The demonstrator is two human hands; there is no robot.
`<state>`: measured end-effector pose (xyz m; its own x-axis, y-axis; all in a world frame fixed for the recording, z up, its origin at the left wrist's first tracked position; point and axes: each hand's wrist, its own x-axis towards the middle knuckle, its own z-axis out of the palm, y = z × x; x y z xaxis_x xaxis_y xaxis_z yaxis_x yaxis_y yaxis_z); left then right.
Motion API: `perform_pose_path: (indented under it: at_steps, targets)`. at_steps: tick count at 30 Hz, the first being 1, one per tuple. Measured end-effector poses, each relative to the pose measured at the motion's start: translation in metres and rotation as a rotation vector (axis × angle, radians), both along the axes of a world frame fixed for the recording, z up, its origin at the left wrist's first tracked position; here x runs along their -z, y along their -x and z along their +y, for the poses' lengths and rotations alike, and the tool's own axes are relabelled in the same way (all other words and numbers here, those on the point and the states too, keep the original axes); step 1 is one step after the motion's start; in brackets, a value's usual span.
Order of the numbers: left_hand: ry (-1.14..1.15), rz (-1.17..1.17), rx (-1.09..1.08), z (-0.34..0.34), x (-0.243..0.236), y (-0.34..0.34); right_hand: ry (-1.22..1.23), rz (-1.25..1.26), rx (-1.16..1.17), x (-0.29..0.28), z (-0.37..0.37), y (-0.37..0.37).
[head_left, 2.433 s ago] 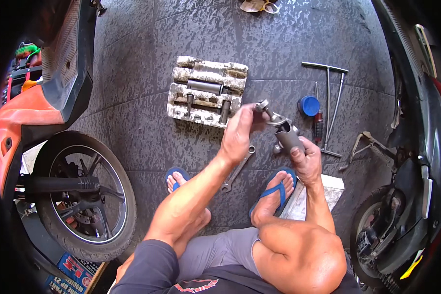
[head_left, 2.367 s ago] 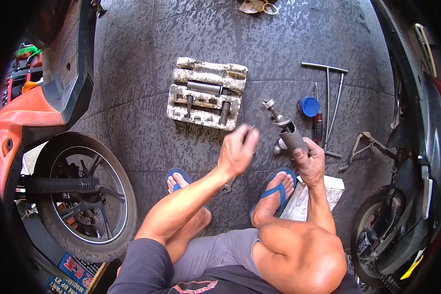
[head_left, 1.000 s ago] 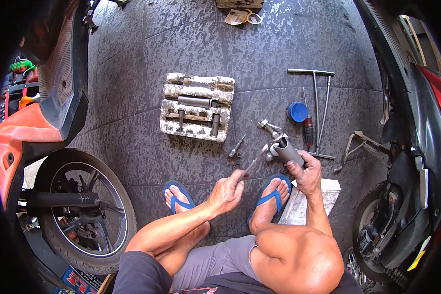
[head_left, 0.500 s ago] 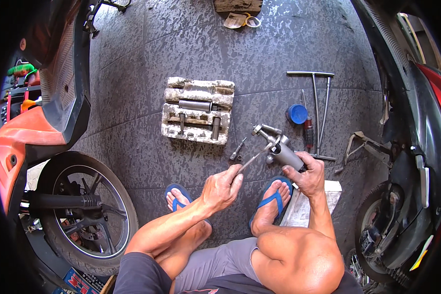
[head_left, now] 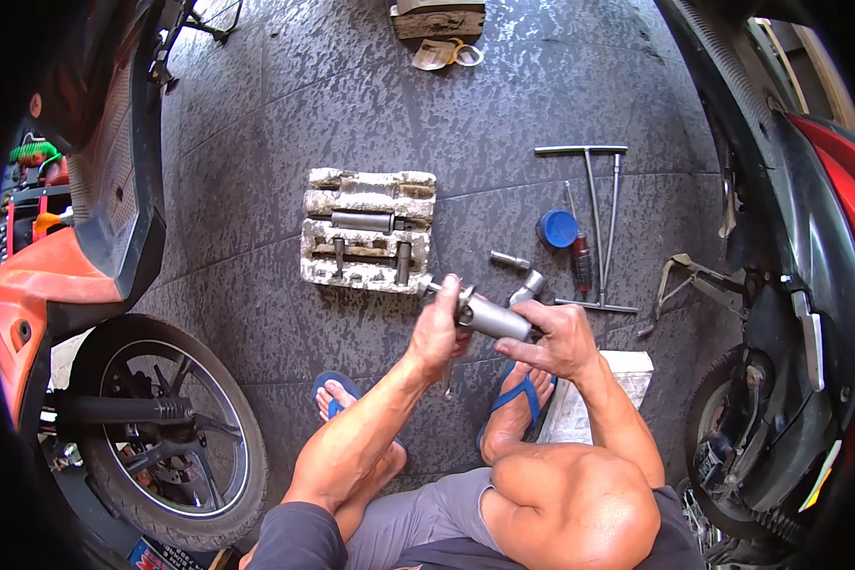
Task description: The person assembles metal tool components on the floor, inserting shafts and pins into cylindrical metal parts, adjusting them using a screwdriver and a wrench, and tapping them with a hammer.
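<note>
- Currently, a grey metal cylinder (head_left: 495, 317) lies across the space between the two hands, held up off the floor, tilted slightly down toward the right.
- Left hand (head_left: 435, 328): wrapped around the fittings at the cylinder's near-left end, thumb uppermost. Right hand (head_left: 562, 339): clamped on the opposite end, fingers above, thumb below.
- State of work, my reading: partly put together. Fittings sit at the left end of the cylinder, but whether they are tight I can't tell; the left fingers cover the join.
- A thin tool end (head_left: 448, 391) shows just below the left hand; can't make out if it is gripped or lying on the floor.
- Beyond the right hand: a round-headed metal piece (head_left: 528, 287), close by the cylinder; can't tell if joined to it. A short metal socket (head_left: 510, 259) lies apart on the floor, so not everything is in use, I'd judge.
- Ahead of the left hand: a battered white foam block (head_left: 370, 180) with a dark cylinder (head_left: 363, 222) and two smaller pins (head_left: 403, 262) in its slots, not taken up.
- Past the right hand: blue-lidded tub (head_left: 558, 229), screwdriver (head_left: 581, 261), T-handled wrenches (head_left: 594, 209), all out of hand.
</note>
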<state>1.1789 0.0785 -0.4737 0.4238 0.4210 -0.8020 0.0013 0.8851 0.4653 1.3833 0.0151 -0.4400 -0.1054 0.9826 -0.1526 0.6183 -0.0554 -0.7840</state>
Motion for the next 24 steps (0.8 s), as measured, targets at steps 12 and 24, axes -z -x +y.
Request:
perform_pose_path:
  at_steps: [12,24]
  targets:
    - [-0.327,0.189,-0.536,0.033,0.008,0.006,0.028,-0.658,0.460,0.101,0.004,-0.070]
    - [-0.463,0.420,-0.430,0.029,0.017,0.112,0.441,0.408,0.281,-0.021,0.006,0.024]
